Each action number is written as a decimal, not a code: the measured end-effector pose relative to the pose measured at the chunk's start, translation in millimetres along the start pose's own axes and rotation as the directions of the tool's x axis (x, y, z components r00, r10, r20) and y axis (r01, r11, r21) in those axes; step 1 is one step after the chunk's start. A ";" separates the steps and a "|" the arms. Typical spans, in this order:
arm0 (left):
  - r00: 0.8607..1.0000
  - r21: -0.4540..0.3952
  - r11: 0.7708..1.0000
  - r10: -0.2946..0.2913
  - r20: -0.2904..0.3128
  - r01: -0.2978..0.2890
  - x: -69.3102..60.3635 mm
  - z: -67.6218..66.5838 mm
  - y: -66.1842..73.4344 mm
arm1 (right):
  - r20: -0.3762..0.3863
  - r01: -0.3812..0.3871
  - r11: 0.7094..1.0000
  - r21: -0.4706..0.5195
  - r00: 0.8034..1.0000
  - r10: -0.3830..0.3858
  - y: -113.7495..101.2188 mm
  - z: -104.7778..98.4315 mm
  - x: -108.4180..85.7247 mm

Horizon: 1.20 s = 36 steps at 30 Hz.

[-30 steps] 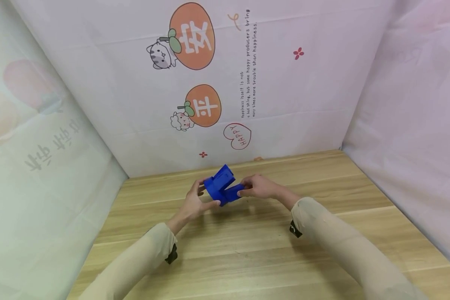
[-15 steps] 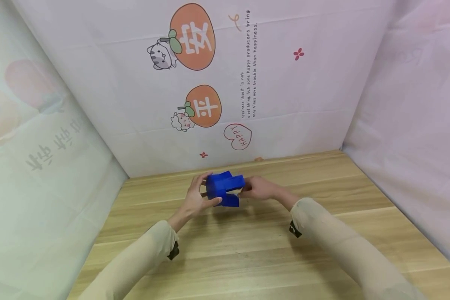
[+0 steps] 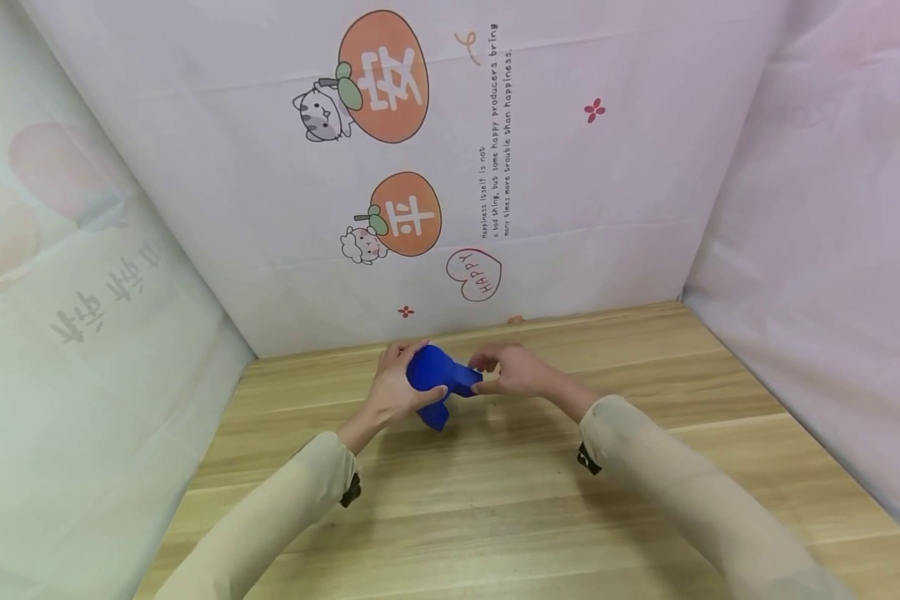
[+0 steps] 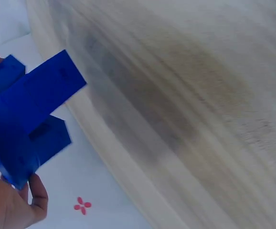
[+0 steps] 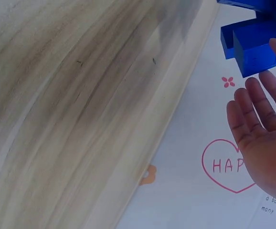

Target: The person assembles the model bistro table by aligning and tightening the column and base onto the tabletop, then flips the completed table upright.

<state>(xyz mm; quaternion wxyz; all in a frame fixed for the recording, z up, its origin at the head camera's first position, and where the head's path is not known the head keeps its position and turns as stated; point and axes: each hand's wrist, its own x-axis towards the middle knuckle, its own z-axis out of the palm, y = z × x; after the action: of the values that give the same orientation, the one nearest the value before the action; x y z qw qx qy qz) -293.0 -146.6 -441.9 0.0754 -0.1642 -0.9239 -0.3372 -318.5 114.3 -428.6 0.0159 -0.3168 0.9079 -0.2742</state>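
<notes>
A blue object with a rounded body and several blocky prongs [image 3: 432, 371] is held above the table toward its far edge. My left hand [image 3: 392, 390] grips the rounded body between thumb and fingers. From the other side, my right hand [image 3: 516, 372] pinches one prong with thumb and index finger. In the left wrist view the prongs of the blue object [image 4: 45, 95] spread out, and the left fingers [image 4: 38, 195] hold its lower edge. The right wrist view has the right hand [image 5: 267, 138] with its other fingers extended beneath the blue prong [image 5: 257, 52].
The wooden table [image 3: 480, 517] stretches beneath both forearms. A white printed cloth [image 3: 570, 183] hangs behind the table, with similar cloth at the left [image 3: 120, 317] and right [image 3: 817, 250]. The hands are close to the back cloth.
The blue object has turned in the hands: its prongs pointed up and right earlier, and now its rounded end faces the camera. The right fingers have shifted to a different prong.
</notes>
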 end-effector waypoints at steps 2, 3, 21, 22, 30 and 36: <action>1.000 0.034 0.999 0.011 0.004 -0.011 1.8 -1.0 5.3 | -0.004 0.001 1.000 0.010 1.000 -0.001 -0.6 2.4 0.8; 1.000 0.054 0.998 0.012 0.009 -0.013 2.9 -1.1 7.9 | -0.003 -0.006 1.000 0.012 1.000 0.006 -0.9 3.6 0.9; 0.986 0.252 0.967 -0.007 0.169 -0.037 13.0 17.2 23.1 | 0.071 -0.013 0.991 -0.135 0.997 0.023 9.9 26.3 -1.8; 0.985 0.256 0.966 -0.008 0.173 -0.037 12.9 18.2 22.7 | 0.074 -0.010 0.990 -0.141 0.997 0.021 10.0 27.0 -1.8; 0.977 0.266 0.963 -0.012 0.213 -0.046 11.3 23.3 20.4 | 0.127 -0.049 0.992 -0.115 0.990 0.064 7.3 30.8 -3.5; 0.975 0.271 0.961 -0.004 0.220 -0.058 10.6 25.3 20.3 | 0.137 -0.056 0.991 -0.123 0.988 0.073 6.9 34.4 -4.2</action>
<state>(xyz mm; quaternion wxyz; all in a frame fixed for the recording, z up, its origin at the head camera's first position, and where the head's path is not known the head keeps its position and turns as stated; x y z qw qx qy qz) -296.5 -112.9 -446.3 0.0001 -0.2008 -0.9621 -0.1843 -312.0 104.5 -461.9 0.0704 -0.3061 0.9289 -0.1960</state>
